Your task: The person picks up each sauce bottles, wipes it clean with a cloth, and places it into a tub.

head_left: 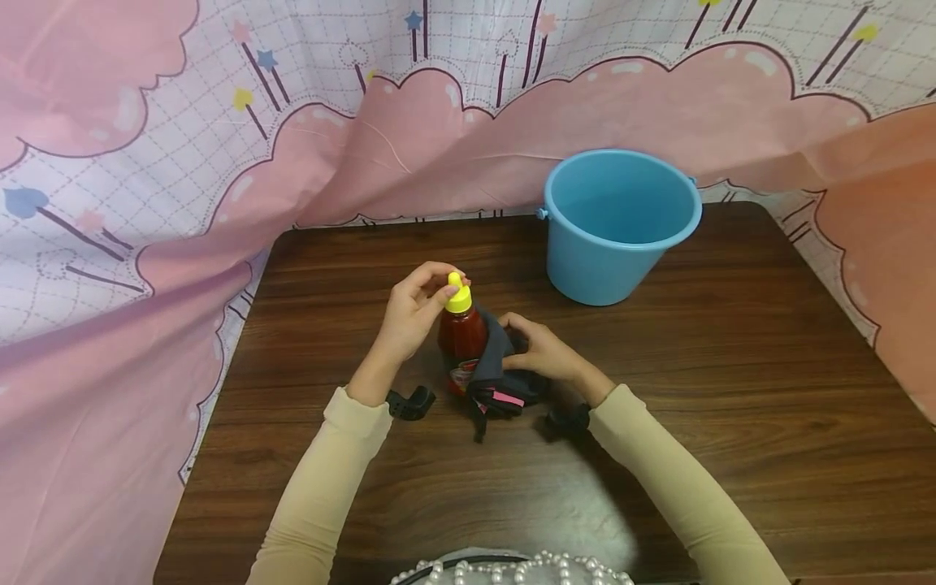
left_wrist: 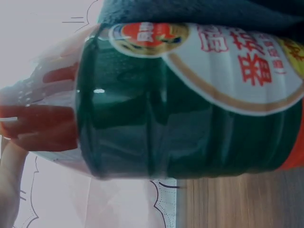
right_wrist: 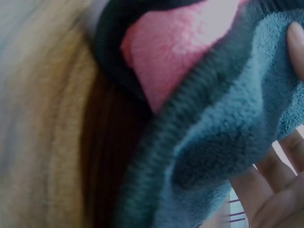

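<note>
A ketchup bottle (head_left: pixel 462 335) with dark red sauce and a yellow nozzle cap stands on the table in the head view. My left hand (head_left: pixel 411 315) pinches the cap between thumb and fingers. In the left wrist view the bottle (left_wrist: pixel 128 109) fills the picture, with its label showing. My right hand (head_left: pixel 539 351) holds a dark grey-blue cloth (head_left: pixel 491 357) against the bottle's right side. Up close in the right wrist view, the cloth (right_wrist: pixel 223 123) looks fluffy, with dark edging and a pink patch; thumb and fingers (right_wrist: pixel 270 190) lie on either side of it.
A light blue bucket (head_left: pixel 600 264) stands at the back of the brown wooden table (head_left: pixel 731 366), right of the bottle. Behind and to the left hangs a pink and white patterned curtain (head_left: pixel 409 146). Black wrist cameras (head_left: pixel 411 404) sit under both wrists.
</note>
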Available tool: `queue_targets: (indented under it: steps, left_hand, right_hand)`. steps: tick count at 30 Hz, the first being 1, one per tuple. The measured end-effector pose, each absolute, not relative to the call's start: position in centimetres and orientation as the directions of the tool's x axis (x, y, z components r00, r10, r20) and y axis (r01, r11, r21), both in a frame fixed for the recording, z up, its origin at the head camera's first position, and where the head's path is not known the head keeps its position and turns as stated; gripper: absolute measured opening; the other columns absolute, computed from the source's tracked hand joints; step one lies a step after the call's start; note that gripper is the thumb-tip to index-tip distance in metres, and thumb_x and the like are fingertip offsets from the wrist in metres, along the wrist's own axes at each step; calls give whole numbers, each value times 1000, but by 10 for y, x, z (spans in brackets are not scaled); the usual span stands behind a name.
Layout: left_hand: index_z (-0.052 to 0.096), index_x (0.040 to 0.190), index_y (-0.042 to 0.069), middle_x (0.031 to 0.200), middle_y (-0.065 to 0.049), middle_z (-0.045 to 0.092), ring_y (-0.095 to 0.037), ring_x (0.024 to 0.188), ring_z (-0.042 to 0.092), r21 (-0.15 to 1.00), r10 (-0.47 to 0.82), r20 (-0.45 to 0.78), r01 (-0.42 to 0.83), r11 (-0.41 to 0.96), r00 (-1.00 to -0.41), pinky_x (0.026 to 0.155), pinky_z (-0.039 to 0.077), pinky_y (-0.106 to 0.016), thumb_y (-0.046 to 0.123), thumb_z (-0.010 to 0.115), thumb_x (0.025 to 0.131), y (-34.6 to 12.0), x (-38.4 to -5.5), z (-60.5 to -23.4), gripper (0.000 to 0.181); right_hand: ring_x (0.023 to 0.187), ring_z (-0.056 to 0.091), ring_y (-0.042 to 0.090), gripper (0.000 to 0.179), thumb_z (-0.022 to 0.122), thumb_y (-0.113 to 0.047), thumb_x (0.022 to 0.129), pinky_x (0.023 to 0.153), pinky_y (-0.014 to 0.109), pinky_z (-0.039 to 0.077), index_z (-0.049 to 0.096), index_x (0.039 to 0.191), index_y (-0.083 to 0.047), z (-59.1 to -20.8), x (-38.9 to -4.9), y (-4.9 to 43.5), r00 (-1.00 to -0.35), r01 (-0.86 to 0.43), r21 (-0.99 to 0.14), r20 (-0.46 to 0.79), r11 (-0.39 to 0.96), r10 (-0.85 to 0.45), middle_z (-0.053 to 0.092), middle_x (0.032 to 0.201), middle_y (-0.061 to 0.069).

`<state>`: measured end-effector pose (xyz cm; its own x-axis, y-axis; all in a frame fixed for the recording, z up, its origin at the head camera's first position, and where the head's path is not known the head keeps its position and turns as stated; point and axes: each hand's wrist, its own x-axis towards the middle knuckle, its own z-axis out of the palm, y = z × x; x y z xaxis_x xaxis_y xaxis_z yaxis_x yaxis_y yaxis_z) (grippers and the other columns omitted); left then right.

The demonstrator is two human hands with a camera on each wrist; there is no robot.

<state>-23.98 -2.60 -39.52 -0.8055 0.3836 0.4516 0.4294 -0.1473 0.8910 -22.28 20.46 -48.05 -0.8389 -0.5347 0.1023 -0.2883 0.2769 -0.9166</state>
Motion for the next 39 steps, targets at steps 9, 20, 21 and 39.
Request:
queue_targets:
  steps: [9, 20, 21, 39]
  left_hand:
    - [56, 111, -9, 109, -19, 61, -24, 104, 60, 898, 406, 428, 432, -87, -807, 89, 50, -33, -1, 54, 93, -34, -241, -393, 19]
    - [69, 102, 5, 98, -5, 69, -16, 87, 66, 854, 384, 340, 453, 255, -858, 73, 55, -29, 6, 68, 87, -41, -238, -367, 15]
    - [69, 100, 5, 97, -5, 69, -16, 86, 66, 861, 371, 326, 435, 265, -870, 72, 56, -29, 5, 68, 86, -40, -236, -365, 15]
    - [69, 100, 1, 98, -11, 69, -19, 89, 67, 881, 339, 309, 402, 250, -889, 78, 54, -28, 4, 68, 86, -33, -227, -365, 15]
  right_hand:
    - [104, 56, 24, 27, 74, 1, 78, 91, 41, 45, 56, 98, -2, -449, -208, 196, -841, -367, -863, 149, 348, -520, 61, 102, 10]
    - [104, 55, 27, 24, 69, 5, 81, 88, 46, 45, 58, 102, 1, -436, -209, 198, -861, -322, -896, 143, 304, -489, 60, 103, 13]
    - [104, 55, 28, 24, 69, 6, 82, 89, 46, 45, 58, 102, 2, -434, -210, 198, -862, -323, -898, 150, 298, -484, 60, 104, 14]
    - [101, 52, 23, 22, 58, 4, 88, 87, 37, 43, 55, 110, 0, -424, -237, 194, -846, -348, -936, 293, 46, -446, 57, 107, 5]
